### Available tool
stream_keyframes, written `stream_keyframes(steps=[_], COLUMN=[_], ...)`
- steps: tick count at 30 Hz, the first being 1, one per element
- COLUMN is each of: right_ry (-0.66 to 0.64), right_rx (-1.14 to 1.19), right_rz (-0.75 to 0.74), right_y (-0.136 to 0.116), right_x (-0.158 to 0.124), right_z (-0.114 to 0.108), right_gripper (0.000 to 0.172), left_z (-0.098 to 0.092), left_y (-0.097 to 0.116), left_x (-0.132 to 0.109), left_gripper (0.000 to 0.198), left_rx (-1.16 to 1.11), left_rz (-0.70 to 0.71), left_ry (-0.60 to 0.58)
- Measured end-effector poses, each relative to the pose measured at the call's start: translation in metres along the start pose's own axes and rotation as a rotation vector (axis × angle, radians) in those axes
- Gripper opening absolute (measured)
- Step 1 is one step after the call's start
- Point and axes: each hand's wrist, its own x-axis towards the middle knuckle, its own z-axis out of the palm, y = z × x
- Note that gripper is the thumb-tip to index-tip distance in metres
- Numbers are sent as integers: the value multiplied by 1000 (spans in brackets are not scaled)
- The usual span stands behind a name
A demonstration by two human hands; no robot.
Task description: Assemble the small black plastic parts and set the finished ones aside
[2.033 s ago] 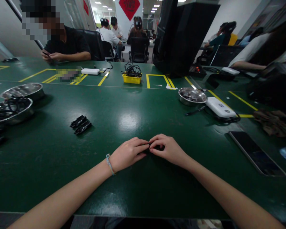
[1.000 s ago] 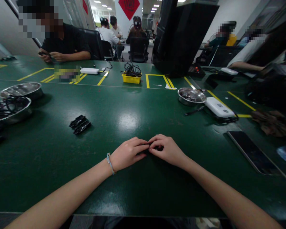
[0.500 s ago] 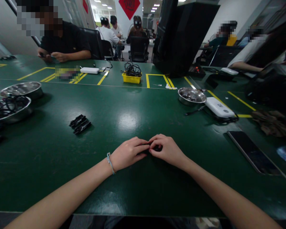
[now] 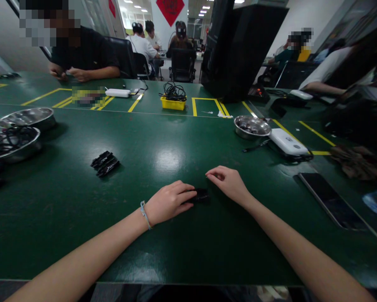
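The person's left hand (image 4: pixel 169 203) lies on the green table (image 4: pixel 65 209). Its fingers (image 4: pixel 188 193) are bent down onto one end of a small black part (image 4: pixel 201 195) and pin it to the table top. The part lies flat just in front of the person, between the two hands. The right hand (image 4: pixel 231 183) is just beside the part but not touching it. Its fingers (image 4: pixel 214 175) are half open and loosely curled, and nothing can be seen in them. To do this well, it seems best for the left hand to press softly and straight down, so the part does not slide or tip, and for the right hand to work at the free end, not over the left fingers. A small pile of black clips (image 4: pixel 106 163) lies well apart on the left, and a steel bowl (image 4: pixel 252 126) and a white box (image 4: pixel 288 142) stand farther off on the right
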Motion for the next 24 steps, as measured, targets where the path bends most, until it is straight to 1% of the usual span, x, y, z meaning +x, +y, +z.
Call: stream_keyframes(steps=[5,10,16,19,21,24], right_ry=[-11,-57,-25,-52,-75,-114], right_rx=[-58,-99,-113,-128,-110,42], right_rz=[-16,-29,-29,-40,-41,-21], right_y=[5,8,13,11,8,1], right_x=[7,8,5,5,4,0], right_z=[4,1,-2,-4,-4,-5], right_gripper=[10,9,10,11,11,12], left_z=[0,0,0,0,-1,-2], left_y=[0,0,-1,-1,0,0], left_x=[0,-1,-1,-1,-1,0], left_gripper=[26,27,27,27,27,26], left_rx=[4,7,16,9,7,10], left_rz=[-6,-2,10,11,7,11], left_ry=[-8,-14,-4,-5,-8,-10])
